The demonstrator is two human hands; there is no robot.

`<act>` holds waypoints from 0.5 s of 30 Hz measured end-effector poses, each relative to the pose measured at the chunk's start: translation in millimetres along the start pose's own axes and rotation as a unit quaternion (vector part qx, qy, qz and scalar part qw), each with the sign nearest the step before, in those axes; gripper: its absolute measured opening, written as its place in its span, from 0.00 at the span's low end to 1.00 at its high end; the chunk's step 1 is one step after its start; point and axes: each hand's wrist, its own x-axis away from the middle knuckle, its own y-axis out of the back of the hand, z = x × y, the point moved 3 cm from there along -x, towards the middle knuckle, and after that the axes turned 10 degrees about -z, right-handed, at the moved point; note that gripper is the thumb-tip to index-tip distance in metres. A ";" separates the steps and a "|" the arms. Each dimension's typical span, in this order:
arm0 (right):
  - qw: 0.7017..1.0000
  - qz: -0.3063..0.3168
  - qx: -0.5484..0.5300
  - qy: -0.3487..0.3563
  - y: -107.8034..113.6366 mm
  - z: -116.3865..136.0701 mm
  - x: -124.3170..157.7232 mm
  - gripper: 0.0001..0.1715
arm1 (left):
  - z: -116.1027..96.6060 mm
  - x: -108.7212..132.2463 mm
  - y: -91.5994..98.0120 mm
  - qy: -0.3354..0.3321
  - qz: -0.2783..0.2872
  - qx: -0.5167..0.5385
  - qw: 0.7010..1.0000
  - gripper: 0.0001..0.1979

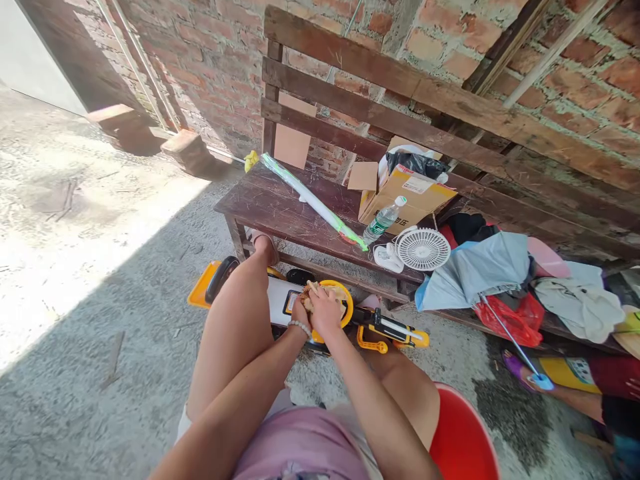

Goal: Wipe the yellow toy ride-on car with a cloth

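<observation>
My left hand [300, 315], with a beaded bracelet at the wrist, and my right hand [325, 310] are close together between my knees. Fingers of both are closed around a small brown and tan thing [306, 297], mostly hidden, whose kind I cannot make out. Directly beneath the hands is the yellow ring-shaped steering wheel [351, 305] of a toy ride-on vehicle [278, 298] in white, yellow and black. It stands on the floor between my legs and the bench. A yellow toy arm [417, 339] sticks out at its right end.
A wooden bench [240, 200] against the brick wall holds a long wrapped roll [310, 197], a water bottle [385, 219], a cardboard box [407, 193], a white fan [424, 249] and a folded umbrella [480, 267]. A red tub [463, 433] is beside my right leg. Another person's leg [575, 400] is at right.
</observation>
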 end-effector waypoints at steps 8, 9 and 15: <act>0.999 0.010 -0.018 0.039 -17.6 -37.5 72.4 0.26 | 3.2 -7.5 2.0 0.015 -0.009 -0.062 0.998 0.18; 0.999 0.006 -0.007 0.034 -16.8 -44.7 75.7 0.26 | 4.0 -8.2 2.5 0.014 -0.011 -0.069 0.997 0.15; 0.996 0.010 0.066 -0.062 4.1 -98.7 61.8 0.29 | 5.8 -7.7 7.3 -0.004 -0.028 -0.074 0.997 0.12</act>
